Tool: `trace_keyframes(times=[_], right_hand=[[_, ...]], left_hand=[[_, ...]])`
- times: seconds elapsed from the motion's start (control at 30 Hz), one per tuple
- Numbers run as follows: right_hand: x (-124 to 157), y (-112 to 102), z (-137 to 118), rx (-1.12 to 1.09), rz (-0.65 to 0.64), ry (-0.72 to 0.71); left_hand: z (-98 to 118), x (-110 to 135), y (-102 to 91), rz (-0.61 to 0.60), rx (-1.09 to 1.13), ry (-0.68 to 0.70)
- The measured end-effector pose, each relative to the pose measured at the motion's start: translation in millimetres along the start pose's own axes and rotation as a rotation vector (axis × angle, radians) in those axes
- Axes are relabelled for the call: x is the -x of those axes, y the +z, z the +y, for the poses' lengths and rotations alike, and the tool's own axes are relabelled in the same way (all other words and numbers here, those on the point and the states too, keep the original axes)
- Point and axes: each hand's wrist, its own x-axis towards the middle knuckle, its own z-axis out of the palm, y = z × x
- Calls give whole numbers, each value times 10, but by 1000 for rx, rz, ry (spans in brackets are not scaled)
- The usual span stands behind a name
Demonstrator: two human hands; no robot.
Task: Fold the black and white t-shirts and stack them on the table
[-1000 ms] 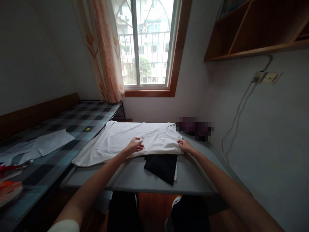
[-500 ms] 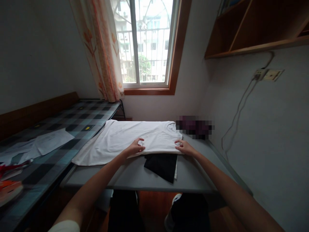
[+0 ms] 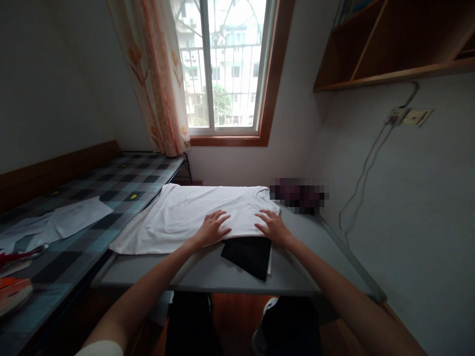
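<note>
As the white fabric T-shirt (image 3: 185, 207) lies across the grey flat-topped table (image 3: 289, 277), your left hand (image 3: 213, 229) and right hand (image 3: 273, 227) rest on its near part, fingers spread apart; a black, angular piece of fabric (image 3: 249, 257) pokes out beneath it, towards you.

Bright window (image 3: 232, 89), white wall (image 3: 408, 198), plaid bed (image 3: 85, 198)

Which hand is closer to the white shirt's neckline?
The right hand, just below the neckline in view; the left hand is farther off, leftward along the white shirt.
</note>
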Motion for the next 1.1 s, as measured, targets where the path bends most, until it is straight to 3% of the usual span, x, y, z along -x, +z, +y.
trace_keyframes(times=[0.13, 0.23, 0.37, 0.57, 0.77, 0.9, 1.1], right_hand=[[-1, 203, -148, 6, -174, -156], [63, 242, -89, 10, -242, -210], [198, 71, 103, 31, -182, -297], [447, -163, 395, 152, -60, -404], [540, -150, 486, 159, 16, -373], [497, -118, 481, 118, -54, -319], [497, -211, 484, 67, -147, -282]], left_hand=[[35, 63, 134, -259, -108, 126], [-65, 146, 97, -320, -128, 145], [-323, 334, -172, -315, -145, 166], [-675, 819, -696, -254, -196, 218], [-1208, 1167, -1050, -296, -231, 33], [-1489, 1288, -1034, -275, -264, -118], [-1513, 1433, -821, -193, -314, -87]])
